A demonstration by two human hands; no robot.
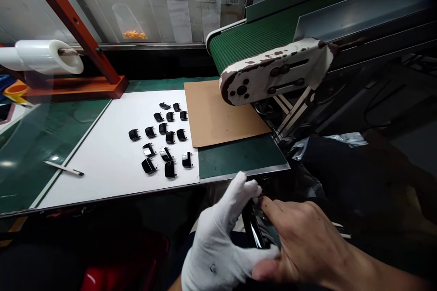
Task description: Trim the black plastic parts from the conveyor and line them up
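My left hand (221, 232), in a white glove, holds a glossy black plastic part (254, 229) below the table's front edge. My bare right hand (300, 241) pinches the top of the same part with its fingertips. Several similar small black parts (164, 138) lie in loose rows on a white sheet (102, 163) on the table, well ahead of both hands.
A brown cardboard sheet (218, 116) lies beside the white sheet. A green conveyor belt (252, 41) with a stained white end plate (273, 75) overhangs at right. A roll of clear film (44, 57) sits on an orange stand (78, 32) at back left. A pen (64, 169) rests on the green mat.
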